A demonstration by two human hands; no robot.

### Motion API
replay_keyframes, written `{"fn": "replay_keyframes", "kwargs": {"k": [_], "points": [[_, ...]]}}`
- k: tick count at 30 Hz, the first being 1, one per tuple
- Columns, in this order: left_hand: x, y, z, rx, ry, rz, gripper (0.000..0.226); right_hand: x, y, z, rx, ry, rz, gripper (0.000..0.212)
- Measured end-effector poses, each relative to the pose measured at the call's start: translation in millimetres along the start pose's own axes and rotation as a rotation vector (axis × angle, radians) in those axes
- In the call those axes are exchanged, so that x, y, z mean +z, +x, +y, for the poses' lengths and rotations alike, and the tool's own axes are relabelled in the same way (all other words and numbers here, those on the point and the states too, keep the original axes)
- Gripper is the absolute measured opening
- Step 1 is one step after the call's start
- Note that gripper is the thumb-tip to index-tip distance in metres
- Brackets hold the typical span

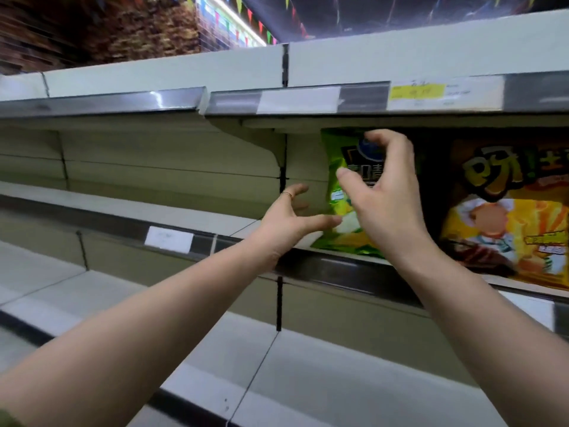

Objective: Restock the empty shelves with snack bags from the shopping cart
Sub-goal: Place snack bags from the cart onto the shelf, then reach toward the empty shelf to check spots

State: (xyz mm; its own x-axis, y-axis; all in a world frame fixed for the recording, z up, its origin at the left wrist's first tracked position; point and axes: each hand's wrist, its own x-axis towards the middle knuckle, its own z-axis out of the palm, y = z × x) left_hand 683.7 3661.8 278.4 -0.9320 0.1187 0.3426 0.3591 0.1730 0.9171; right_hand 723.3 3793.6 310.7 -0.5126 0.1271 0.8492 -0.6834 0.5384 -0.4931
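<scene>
Snack bag [334,149], green, stands upright on the middle shelf [200,211], beside an orange bag [508,217] cut off at right. The right hand [388,192] hides its front, grip unclear. The left hand [286,220] is spread, its thumb touching the bag's lower corner.

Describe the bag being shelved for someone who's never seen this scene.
Find the shelf just below the yellow price tag. The green snack bag stands at the left end of the stock, nothing shelved to its left. Its right neighbour is an orange-yellow bag; it is the only green one.
</scene>
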Motion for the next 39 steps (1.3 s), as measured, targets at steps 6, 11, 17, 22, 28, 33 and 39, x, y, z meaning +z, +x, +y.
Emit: {"fn": "replay_keyframes", "kwargs": {"k": [6, 11, 17, 22, 28, 33, 39], "points": [[-74.2, -41.7, -11.8, 0.006, 0.016, 0.095, 0.071, 85.7, -9.8, -40.7, -0.012, 0.214, -0.172, 0.041], [-156.1, -85.9, -38.4, -0.071, 0.032, 0.285, 0.043, 170.2, -37.0, -83.4, 0.038, 0.445, -0.313, 0.035], [-270.3, -166.0, -96.9, -0.254, 0.047, 0.506, 0.033, 290.0, -103.7, -137.0, 0.098, 0.672, -0.536, 0.033], [-353.6, -242.8, -146.9, -0.434, 0.052, 0.730, 0.024, 378.7, -183.7, -178.1, 0.180, 0.764, -0.789, 0.030], [-418.0, -307.5, -186.9, -0.592, 0.071, 0.966, 0.023, 453.0, -256.9, -216.4, 0.234, 0.813, -1.064, 0.029], [-451.8, -336.4, -216.5, -0.682, 0.028, 1.120, 0.022, 510.1, -289.8, -222.1, 0.249, 0.822, -1.216, 0.029], [-477.8, -349.0, -268.4, -0.822, -0.007, 1.267, 0.026, 582.4, -330.9, -202.8, 0.238, 0.708, -1.469, 0.029]]}}
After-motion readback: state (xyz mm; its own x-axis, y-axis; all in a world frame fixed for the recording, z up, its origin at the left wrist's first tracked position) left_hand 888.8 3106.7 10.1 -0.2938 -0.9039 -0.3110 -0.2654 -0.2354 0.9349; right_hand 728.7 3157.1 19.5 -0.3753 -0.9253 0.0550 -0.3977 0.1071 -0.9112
